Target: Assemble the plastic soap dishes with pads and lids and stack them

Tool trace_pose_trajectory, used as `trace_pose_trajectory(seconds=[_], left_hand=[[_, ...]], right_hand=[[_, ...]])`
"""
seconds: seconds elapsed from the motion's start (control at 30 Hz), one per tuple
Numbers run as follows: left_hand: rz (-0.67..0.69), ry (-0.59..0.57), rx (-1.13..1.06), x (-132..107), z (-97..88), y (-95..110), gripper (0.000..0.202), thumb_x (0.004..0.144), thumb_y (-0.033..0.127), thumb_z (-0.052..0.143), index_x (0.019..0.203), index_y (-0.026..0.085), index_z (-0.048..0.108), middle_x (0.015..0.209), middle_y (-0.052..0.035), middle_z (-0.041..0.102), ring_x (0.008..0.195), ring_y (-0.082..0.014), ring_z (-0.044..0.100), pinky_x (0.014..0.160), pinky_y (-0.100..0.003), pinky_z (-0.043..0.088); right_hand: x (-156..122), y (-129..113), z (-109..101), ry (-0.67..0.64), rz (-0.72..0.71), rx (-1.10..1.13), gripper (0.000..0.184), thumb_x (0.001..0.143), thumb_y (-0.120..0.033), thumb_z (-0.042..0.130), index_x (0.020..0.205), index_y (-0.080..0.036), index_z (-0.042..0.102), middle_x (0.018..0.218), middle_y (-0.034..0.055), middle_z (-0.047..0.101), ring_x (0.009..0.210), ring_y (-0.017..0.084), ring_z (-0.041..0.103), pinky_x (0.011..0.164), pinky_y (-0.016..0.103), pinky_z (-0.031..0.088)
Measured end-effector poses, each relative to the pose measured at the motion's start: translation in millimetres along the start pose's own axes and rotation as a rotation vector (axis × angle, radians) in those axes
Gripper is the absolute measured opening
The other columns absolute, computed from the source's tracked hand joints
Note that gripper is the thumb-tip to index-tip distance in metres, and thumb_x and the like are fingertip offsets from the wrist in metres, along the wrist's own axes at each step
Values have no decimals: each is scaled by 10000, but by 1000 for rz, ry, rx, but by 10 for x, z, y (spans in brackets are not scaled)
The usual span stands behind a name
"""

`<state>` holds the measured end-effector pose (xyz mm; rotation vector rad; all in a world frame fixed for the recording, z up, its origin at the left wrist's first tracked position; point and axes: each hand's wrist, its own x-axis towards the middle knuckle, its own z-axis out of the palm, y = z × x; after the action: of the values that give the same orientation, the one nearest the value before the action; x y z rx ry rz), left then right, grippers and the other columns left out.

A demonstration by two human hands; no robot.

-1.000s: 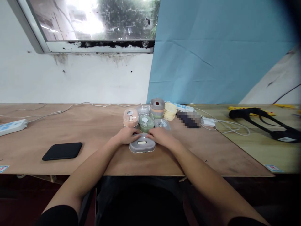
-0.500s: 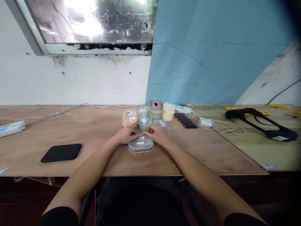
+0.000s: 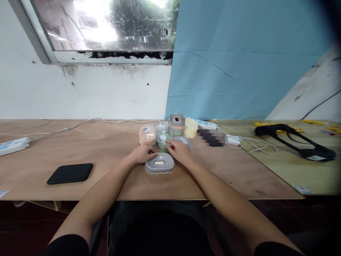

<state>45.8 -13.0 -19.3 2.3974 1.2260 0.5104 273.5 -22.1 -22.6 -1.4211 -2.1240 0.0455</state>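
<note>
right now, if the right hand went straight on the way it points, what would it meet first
Probably the green container: the right hand points forward and to the left at it, close by its right side. Depth is unclear, so the two may already be touching.

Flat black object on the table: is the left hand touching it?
No: the left hand is at the gray box, apart from the flat black object.

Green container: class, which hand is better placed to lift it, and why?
Right, I'd judge: the right hand is at the front right of the green container, while the left hand is at the back left of the grey container.
</note>
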Motion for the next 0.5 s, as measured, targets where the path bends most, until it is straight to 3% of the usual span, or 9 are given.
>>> trace_pose_trajectory(seconds=[0.13, 0.37, 0.5], left_hand=[[-18, 15, 3, 0, -7, 2, 345, 800, 501, 549, 838, 195, 702, 837, -43, 696, 737, -177, 597, 606, -244, 422], [12, 35, 69, -22, -22, 7, 329, 823, 500, 539, 849, 216, 703, 862, -37, 703, 751, -181, 607, 630, -253, 417], [29, 53, 128, -26, -29, 19, 316, 827, 494, 542, 869, 226, 705, 881, -40, 702, 773, -193, 615, 638, -263, 421]], right_hand=[[-14, -17, -41, 45, 39, -8, 221, 848, -366, 549, 964, -202, 643, 805, 34, 663, 776, 170, 583, 673, 258, 372], [-27, -28, -167, 276, 159, 37, 373, 760, -565, 591, 838, -201, 563, 620, -11, 541, 609, 146, 503, 596, 250, 334], [-62, 22, -217, 364, 178, 144, 377, 753, -575, 565, 806, -207, 506, 586, -26, 480, 559, 133, 439, 581, 251, 349]])
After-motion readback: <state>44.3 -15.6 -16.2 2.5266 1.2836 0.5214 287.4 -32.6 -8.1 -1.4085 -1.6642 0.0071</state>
